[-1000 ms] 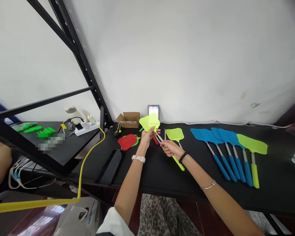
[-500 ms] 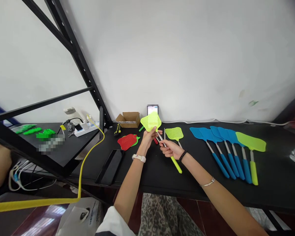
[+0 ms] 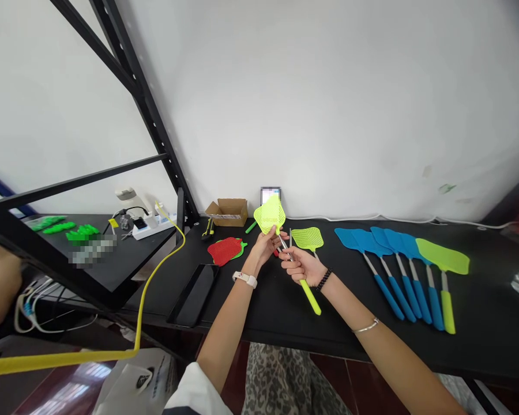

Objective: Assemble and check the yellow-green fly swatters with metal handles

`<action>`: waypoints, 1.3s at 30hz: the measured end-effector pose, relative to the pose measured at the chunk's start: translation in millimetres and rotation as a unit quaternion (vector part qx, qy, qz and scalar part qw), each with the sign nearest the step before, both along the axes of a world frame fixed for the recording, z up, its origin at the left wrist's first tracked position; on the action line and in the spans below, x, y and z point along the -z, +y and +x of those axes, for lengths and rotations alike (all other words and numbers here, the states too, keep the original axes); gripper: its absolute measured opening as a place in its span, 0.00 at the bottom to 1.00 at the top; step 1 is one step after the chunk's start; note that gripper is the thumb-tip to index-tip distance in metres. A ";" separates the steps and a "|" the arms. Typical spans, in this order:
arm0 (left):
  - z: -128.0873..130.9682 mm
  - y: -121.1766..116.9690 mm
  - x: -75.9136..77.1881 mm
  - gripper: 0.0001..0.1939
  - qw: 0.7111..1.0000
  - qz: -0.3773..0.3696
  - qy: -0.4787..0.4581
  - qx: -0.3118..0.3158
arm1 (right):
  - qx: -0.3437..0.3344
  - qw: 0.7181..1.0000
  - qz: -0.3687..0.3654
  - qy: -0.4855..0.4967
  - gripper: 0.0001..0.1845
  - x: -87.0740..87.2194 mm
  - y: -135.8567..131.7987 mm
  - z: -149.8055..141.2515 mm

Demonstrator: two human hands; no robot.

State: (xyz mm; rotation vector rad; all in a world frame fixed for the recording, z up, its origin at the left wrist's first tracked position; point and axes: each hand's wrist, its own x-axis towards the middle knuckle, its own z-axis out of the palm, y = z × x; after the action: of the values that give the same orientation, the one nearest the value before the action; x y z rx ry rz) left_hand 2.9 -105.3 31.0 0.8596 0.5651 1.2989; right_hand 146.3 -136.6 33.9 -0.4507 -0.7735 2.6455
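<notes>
Both my hands hold one yellow-green fly swatter point(image 3: 270, 216) above the black table, its perforated head pointing away from me. My left hand point(image 3: 266, 243) pinches it at the neck below the head. My right hand point(image 3: 303, 266) is wrapped round the metal shaft, and the yellow-green handle sticks out below the fingers. Behind my right hand lies another yellow-green swatter point(image 3: 308, 237), partly hidden. To the left, a red swatter head point(image 3: 225, 251) lies over a green one point(image 3: 241, 249).
Several blue swatters point(image 3: 383, 242) and a yellow-green one point(image 3: 445, 256) lie fanned at the right. An open cardboard box point(image 3: 227, 212) and a small screen point(image 3: 270, 195) stand by the wall. A black tray point(image 3: 193, 295) lies left. A yellow cable point(image 3: 143, 288) hangs near the shelf frame.
The held swatter's head has turned a little and now looks narrower. Both hands keep their grip in nearly the same place.
</notes>
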 end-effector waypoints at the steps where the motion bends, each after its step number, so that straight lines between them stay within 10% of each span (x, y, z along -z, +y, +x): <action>1: 0.1 0.0 0.3 0.19 1.000 -0.002 -0.006 0.005 | -0.009 1.000 -0.009 0.014 0.13 0.3 0.1 0.6; 16: -0.8 -1.4 -1.0 0.18 1.000 0.006 0.005 0.019 | -0.059 0.996 0.006 0.063 0.14 4.4 0.8 0.9; 24: -4.4 -1.2 0.9 0.21 0.993 0.047 0.102 0.029 | 0.106 0.984 0.123 -0.068 0.11 3.5 -1.5 -4.4; 39: -16.1 5.7 3.8 0.16 0.987 -0.019 0.031 -0.153 | 0.259 0.892 0.285 -0.236 0.13 25.3 -6.0 -22.8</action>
State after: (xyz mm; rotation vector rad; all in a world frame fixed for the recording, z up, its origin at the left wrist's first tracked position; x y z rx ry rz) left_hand -13.2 -99.6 27.2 0.8048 0.7917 1.5385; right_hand 123.5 -142.6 8.6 -0.9803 -1.3006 1.7177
